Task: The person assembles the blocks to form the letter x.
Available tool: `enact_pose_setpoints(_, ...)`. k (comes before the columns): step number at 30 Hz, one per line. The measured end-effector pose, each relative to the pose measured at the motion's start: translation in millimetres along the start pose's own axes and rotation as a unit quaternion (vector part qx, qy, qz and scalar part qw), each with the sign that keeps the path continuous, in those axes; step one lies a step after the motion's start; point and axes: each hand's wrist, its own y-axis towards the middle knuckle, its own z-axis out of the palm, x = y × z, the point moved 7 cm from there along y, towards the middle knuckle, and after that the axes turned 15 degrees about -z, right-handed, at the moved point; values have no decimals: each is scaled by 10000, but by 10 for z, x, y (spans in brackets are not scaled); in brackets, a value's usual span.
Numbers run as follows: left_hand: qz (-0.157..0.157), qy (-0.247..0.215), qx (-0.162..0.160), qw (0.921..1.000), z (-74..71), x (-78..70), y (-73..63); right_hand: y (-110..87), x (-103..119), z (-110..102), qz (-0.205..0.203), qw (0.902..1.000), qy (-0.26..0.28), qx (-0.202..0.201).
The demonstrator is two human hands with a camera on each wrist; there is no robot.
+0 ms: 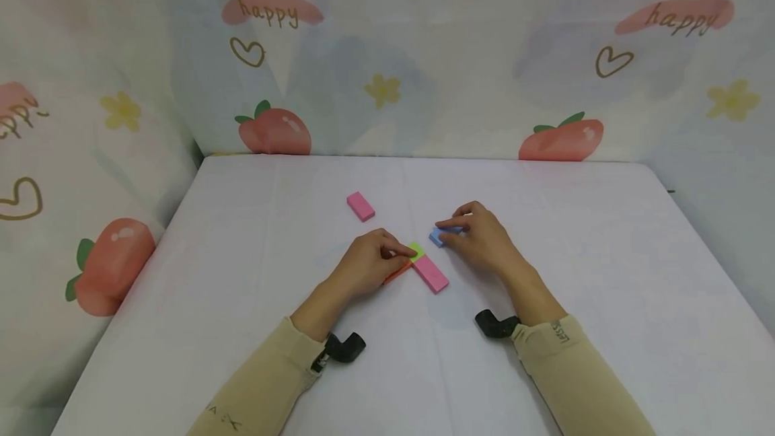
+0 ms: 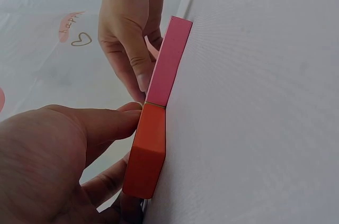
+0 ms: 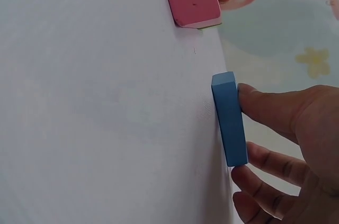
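Observation:
An orange block (image 2: 145, 152) lies on the white table, end to end with a pink block (image 2: 170, 62) in the left wrist view. In the head view a lime-green block (image 1: 416, 251) adjoins the near pink block (image 1: 431, 274) at its far end. My left hand (image 1: 369, 261) holds the orange block, its thumb and index fingertip right by the green one, covering part of both. To the right, my right hand (image 1: 481, 237) pinches a blue block (image 3: 230, 121) between thumb and fingers, low over the tabletop and a short gap away from the pink and green pair.
Farther back lies another pink block (image 1: 360, 206) by itself, beyond the left hand. A white cloth covers the table (image 1: 242, 355). Around its back and left side hangs a curtain (image 1: 412, 52) printed with fruit, hearts and flowers. Black wrist cameras (image 1: 345, 348) project at both sleeves.

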Motion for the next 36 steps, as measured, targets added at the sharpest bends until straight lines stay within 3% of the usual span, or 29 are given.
enact_pose_setpoints(36,-1,30,3,10000,-1,-25,-17,0,108,47,-299,9994,-124,106)
